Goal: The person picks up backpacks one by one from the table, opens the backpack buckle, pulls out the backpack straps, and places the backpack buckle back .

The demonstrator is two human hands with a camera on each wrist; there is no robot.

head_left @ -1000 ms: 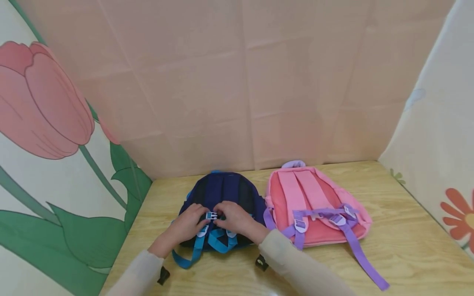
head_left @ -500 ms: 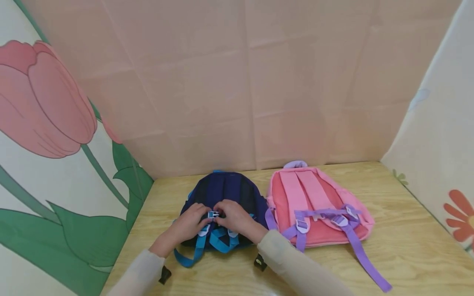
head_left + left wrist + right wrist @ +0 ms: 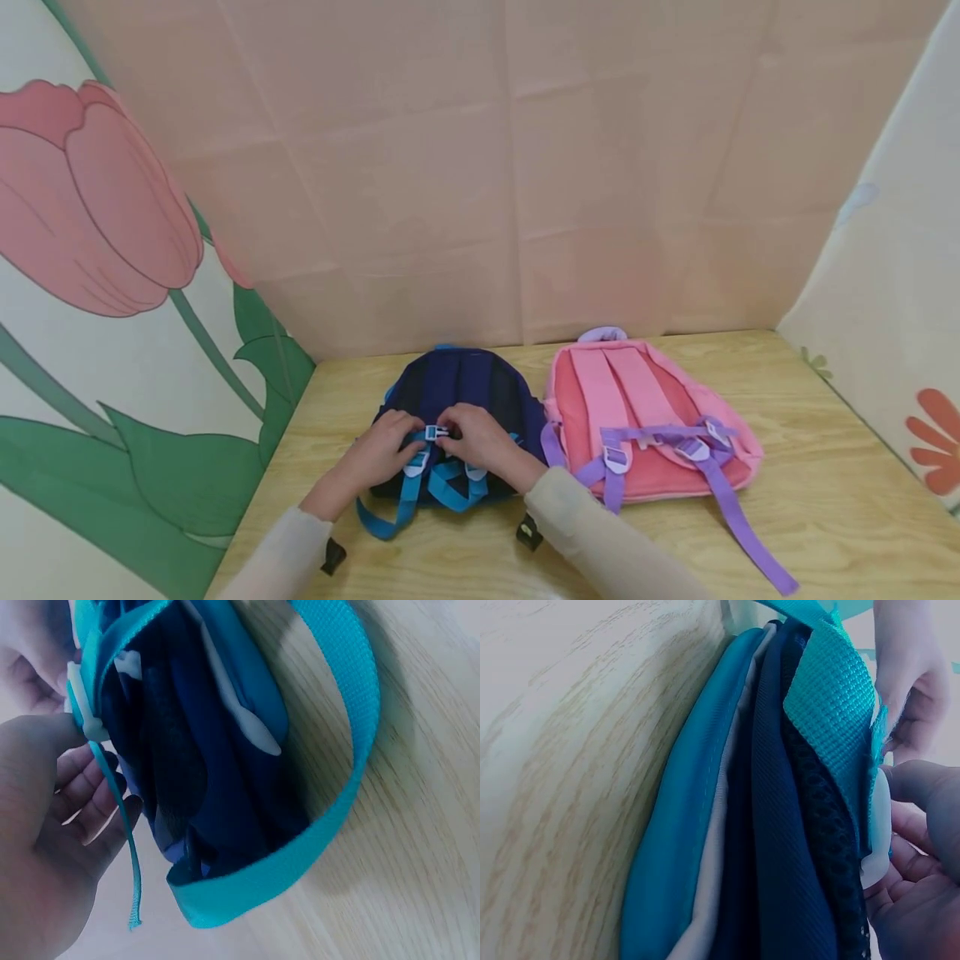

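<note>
A navy backpack (image 3: 461,375) lies with its shoulder straps up on the wooden table. Over its lower half, both hands hold a small white plastic buckle (image 3: 435,432) on a blue strap. My left hand (image 3: 381,448) pinches the buckle's left end between thumb and fingers. From the right, my right hand (image 3: 482,440) pinches the other end, where prongs show between the fingertips. In the left wrist view, a thin strap end (image 3: 129,847) hangs below the left fingers. A blue strap loop (image 3: 390,517) droops off the bag's front edge.
A pink backpack (image 3: 645,400) with purple straps lies right beside the navy one, its loose purple strap (image 3: 750,533) trailing forward over the table (image 3: 840,500). A pink-brown backdrop (image 3: 420,208) closes off the back. Small black devices (image 3: 528,532) show beside the cuffs.
The head view has turned slightly left, so the scene sits further right. Both hands keep their pinch on the buckle, with only small finger shifts.
</note>
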